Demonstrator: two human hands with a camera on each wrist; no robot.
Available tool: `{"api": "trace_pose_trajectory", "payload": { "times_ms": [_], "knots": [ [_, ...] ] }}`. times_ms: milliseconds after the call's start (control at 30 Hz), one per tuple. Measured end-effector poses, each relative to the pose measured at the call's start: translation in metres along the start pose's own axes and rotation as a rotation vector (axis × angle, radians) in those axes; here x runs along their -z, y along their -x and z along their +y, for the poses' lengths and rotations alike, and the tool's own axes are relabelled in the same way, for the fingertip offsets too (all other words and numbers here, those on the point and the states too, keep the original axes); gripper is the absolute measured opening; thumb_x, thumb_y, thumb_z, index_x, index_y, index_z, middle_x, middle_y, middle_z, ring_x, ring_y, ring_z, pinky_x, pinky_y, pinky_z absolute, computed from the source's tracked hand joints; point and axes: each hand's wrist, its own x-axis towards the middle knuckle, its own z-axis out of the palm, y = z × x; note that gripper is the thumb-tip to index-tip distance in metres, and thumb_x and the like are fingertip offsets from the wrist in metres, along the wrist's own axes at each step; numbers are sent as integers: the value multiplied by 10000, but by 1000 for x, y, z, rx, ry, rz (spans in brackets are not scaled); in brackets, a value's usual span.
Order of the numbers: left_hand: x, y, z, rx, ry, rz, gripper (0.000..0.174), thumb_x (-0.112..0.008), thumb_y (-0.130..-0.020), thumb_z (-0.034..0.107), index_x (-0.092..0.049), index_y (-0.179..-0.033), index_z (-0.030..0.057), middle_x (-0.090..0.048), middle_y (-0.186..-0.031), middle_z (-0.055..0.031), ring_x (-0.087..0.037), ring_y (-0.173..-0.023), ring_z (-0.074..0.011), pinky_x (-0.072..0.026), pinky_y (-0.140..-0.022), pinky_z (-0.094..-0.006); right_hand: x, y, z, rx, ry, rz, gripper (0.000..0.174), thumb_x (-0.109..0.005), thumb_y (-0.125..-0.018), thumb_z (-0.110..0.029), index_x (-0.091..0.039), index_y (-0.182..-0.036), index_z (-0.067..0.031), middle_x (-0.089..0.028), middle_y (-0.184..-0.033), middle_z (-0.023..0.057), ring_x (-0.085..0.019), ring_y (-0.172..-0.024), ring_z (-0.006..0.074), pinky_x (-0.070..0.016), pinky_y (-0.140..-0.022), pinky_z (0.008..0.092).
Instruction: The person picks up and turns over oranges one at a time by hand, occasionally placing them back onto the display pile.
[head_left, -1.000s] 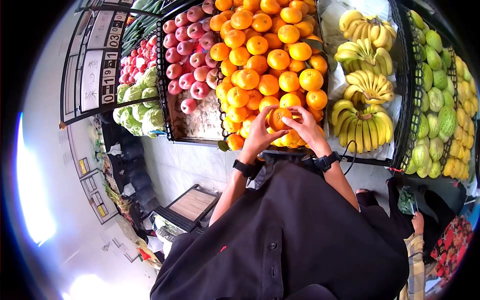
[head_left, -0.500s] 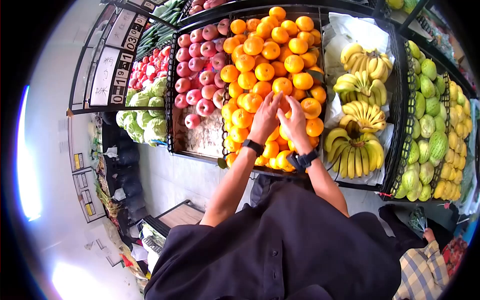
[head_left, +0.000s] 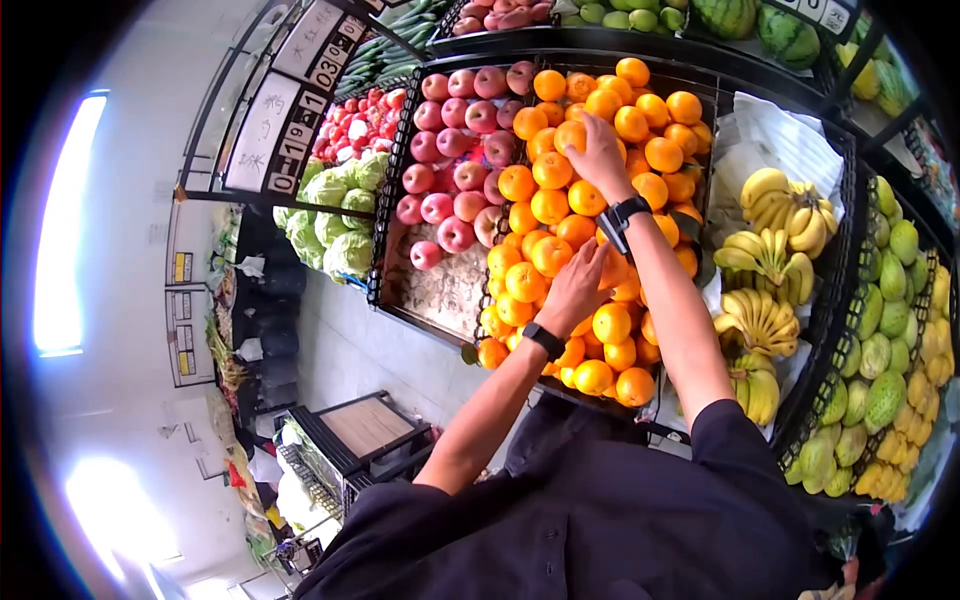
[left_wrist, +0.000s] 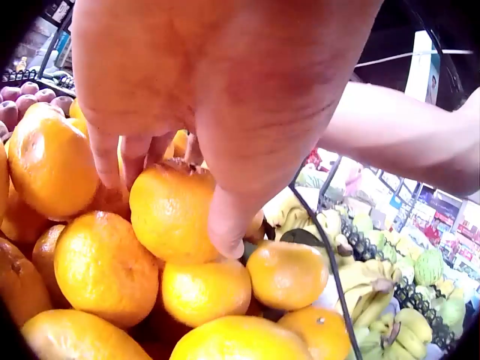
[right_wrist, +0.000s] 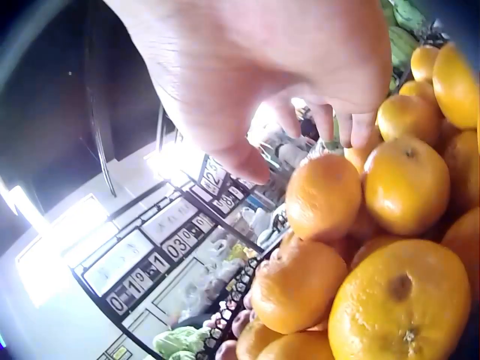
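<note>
Hands apart, left hand (head_left: 575,290) pinching round dimpled orange (left_wrist: 176,210), right hand (head_left: 600,150) loose over orange pile (head_left: 550,205)

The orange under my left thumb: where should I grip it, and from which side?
Probably pinch the orange across its middle, from above: its rounded top stands clear while neighbouring oranges crowd its lower sides. The left hand brackets it so.

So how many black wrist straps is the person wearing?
2. One black wrist strap sits on the left wrist, low over the orange fruit pile; the other strap is on the right wrist, higher up.
</note>
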Motion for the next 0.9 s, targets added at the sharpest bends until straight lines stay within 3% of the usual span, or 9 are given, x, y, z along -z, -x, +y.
{"api": "trace_pose_trajectory", "payload": {
  "times_ms": [200,300,333,400,467,533,667,800,900],
  "knots": [
    [45,-18,-28,128,57,147,444,-742,-873,147,-573,-1263,18,-653,-1195,-162,-666,-1078,-338,-534,-903,-407,-5,0,10,-9,99,-87,672,-855,-739,-227,-557,-1325,-84,-587,-1309,226,-576,-1171,418,-506,-965,456],
    [57,-16,-47,111,224,229,523,-732,-896,105,-505,-1357,6,-599,-1315,-183,-670,-1125,-284,-542,-944,-376,23,18,-18,-207,-250,-8,614,-857,-745,-338,-591,-1216,-47,-669,-1151,213,-622,-1089,410,-509,-940,452],
    [65,-12,-41,109,254,220,584,-744,-895,107,-467,-1399,3,-562,-1377,-176,-641,-1187,-277,-532,-971,-382,30,31,-29,-243,-189,101,594,-818,-776,-472,-633,-1114,-20,-699,-981,190,-666,-971,355,-515,-890,413],
    [71,1,-28,88,338,227,609,-744,-900,148,-459,-1421,13,-577,-1346,-185,-627,-1206,-289,-514,-991,-386,63,53,-47,-605,-575,-314,596,-744,-843,-542,-676,-1097,-6,-708,-967,118,-662,-941,241,-502,-867,351],
    [71,22,-17,227,583,156,692,-765,-908,177,-392,-1468,14,-569,-1364,-153,-585,-1261,-264,-496,-1038,-400,81,92,-76,-762,-1027,-441,557,-688,-910,-522,-707,-1094,4,-698,-989,51,-624,-928,145,-481,-851,287],
    [65,40,-14,224,802,167,732,-780,-893,151,-368,-1482,14,-569,-1366,-147,-586,-1254,-245,-488,-1051,-387,92,121,-94,-784,-1093,-512,540,-638,-959,-497,-696,-1151,4,-701,-1038,9,-620,-972,94,-469,-901,257],
    [68,71,5,200,677,214,722,-832,-839,165,-448,-1435,25,-599,-1324,-140,-610,-1219,-236,-501,-1028,-375,94,171,-108,-1135,-1372,-559,575,-561,-1001,-524,-556,-1346,-64,-699,-1148,64,-708,-903,124,-610,-730,288],
    [69,90,5,211,445,207,759,-893,-755,291,-523,-1358,16,-665,-1206,-176,-655,-1149,-269,-519,-996,-379,83,203,-124,-1162,-1345,-403,623,-491,-1024,-561,-533,-1361,-38,-686,-1183,83,-709,-939,140,-610,-756,298],
    [71,97,11,215,564,226,734,-895,-760,262,-526,-1335,-7,-686,-1179,-166,-672,-1113,-255,-530,-980,-373,77,214,-128,-1120,-1347,-324,630,-444,-1044,-557,-536,-1349,-15,-682,-1184,98,-704,-966,149,-609,-763,304]
  ]
}}
